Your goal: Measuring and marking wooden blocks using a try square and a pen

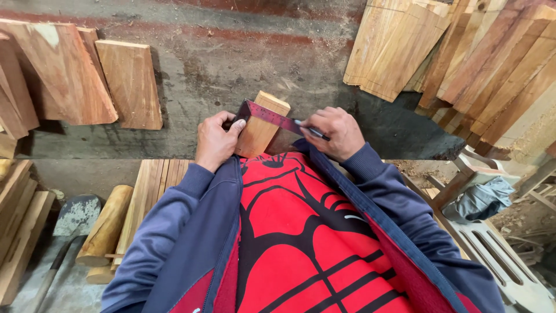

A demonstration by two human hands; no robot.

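A short wooden block stands tilted in front of my chest. A metal try square with a dark red blade lies across its upper face. My left hand presses the square's stock against the block's left edge. My right hand grips a dark pen or pencil whose tip touches the blade near the block's right side. My blue jacket sleeves and red shirt fill the lower frame and hide the block's bottom.
Cut wooden boards lean on the concrete wall at the left and in a stack at the upper right. A slatted wooden panel and a round log lie at the lower left. A shovel blade rests nearby.
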